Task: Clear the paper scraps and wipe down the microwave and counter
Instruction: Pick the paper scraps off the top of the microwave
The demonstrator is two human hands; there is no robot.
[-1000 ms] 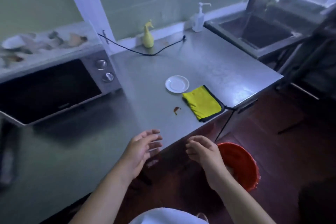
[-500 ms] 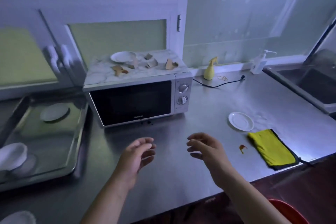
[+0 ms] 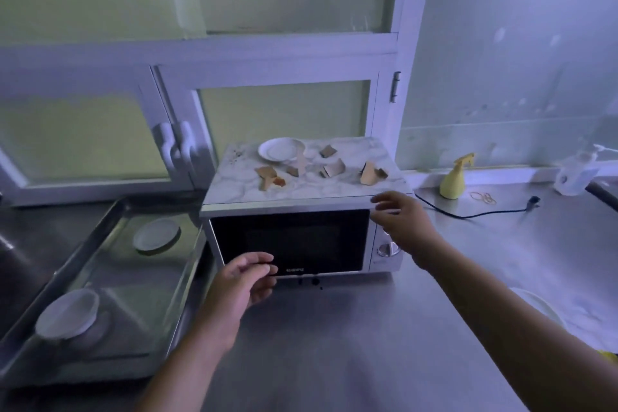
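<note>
**Several scraps (image 3: 331, 169) wait on the microwave top**

Several brown paper pieces lie scattered across the marbled top of the microwave (image 3: 291, 241), just beside a white plate (image 3: 279, 149) that sits toward the back left. None has been picked up yet.

The right hand (image 3: 401, 221) is at the front right corner of that top, fingers loosely spread and slightly bent, holding nothing. Whether it touches the edge cannot be told. The left hand (image 3: 240, 281) hangs in front of the lower door, fingers softly curled with the thumb close to the forefinger and nothing between them.

The step in hand looks like gathering the scraps. It would go best by sweeping them toward one spot with the right hand and cupping the left below the front edge to catch them. The small bits by the plate are easy to miss, and the plate should probably be lifted off before wiping. A corner of yellow cloth (image 3: 610, 356) shows at the far right edge of the counter (image 3: 334, 344), well apart from both hands, so it needs fetching afterwards.

A small pale wordmark (image 3: 295, 270) sits on the lower door edge, too blurred to read. No other writing is legible.
</note>
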